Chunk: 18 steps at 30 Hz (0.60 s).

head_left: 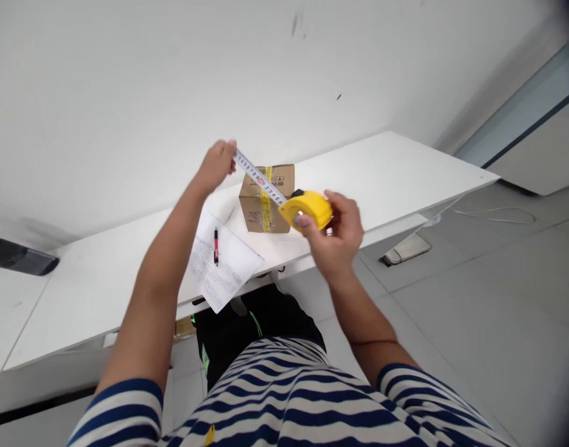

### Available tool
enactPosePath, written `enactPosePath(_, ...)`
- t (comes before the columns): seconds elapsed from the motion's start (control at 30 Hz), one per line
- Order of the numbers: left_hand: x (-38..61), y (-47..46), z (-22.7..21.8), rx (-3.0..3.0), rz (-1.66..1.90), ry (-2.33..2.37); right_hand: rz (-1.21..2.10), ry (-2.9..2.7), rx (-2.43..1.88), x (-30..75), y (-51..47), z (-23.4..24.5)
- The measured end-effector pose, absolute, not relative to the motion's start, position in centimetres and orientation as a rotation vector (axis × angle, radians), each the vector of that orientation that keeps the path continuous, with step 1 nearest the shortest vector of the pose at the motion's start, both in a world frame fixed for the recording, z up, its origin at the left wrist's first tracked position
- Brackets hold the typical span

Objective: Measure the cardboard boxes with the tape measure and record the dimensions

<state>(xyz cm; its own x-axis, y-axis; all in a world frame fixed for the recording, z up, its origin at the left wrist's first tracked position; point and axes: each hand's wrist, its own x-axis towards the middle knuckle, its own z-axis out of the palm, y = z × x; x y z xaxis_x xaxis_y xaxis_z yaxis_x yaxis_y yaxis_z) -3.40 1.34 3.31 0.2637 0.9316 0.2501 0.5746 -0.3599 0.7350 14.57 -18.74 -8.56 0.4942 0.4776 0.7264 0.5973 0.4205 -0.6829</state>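
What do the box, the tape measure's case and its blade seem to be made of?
Box: cardboard, judging by its matt brown, printed faces.
Case: probably plastic, smooth bright yellow with rounded edges.
Blade: likely coated metal, pale with printed numbers, since this thin strip spans the air straight.

Digits 2-3-4-5-6 on tape blade (260, 179); markings on carton (277, 216), handwriting on paper (231, 267) illegible

Left hand (218, 165) stretched forward, pinched — right hand (339, 237) (nearer the body) curled.
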Motion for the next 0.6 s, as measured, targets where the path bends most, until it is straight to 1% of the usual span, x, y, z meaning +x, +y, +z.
enactPosePath(0.1, -0.7, 3.9, 5.8, 2.066, 0.886, 1.309, -0.103, -1.188, -1.127, 9.6, -20.4, -9.2)
enactPosePath(0.17, 1.2, 5.3, 6.0, 2.1, 0.808, 1.268, -0.102, -1.199, -1.19, 7.5, -20.0, -9.5)
enactPosePath(0.23, 2.9, 6.2, 4.9, 2.167, 0.765, 1.242, -0.12, -1.181, -1.274, 6.5, -19.2, -9.6)
enactPosePath(0.33, 4.4, 6.9, 1.9, 2.322, 0.724, 1.232, -0.162, -1.151, -1.336, 6.5, -17.8, -9.2)
enactPosePath(0.43, 4.8, 7.3, -0.8, 2.397, 0.681, 1.271, -0.123, -1.175, -1.352, 7.0, -16.7, -8.7)
enactPosePath(0.5, 4.8, 7.5, -1.9, 2.389, 0.668, 1.305, -0.093, -1.196, -1.348, 7.1, -16.0, -8.4)
enactPosePath(0.6, 4.7, 7.4, -2.3, 2.398, 0.539, 1.331, -0.061, -1.225, -1.343, 7.3, -14.8, -8.3)
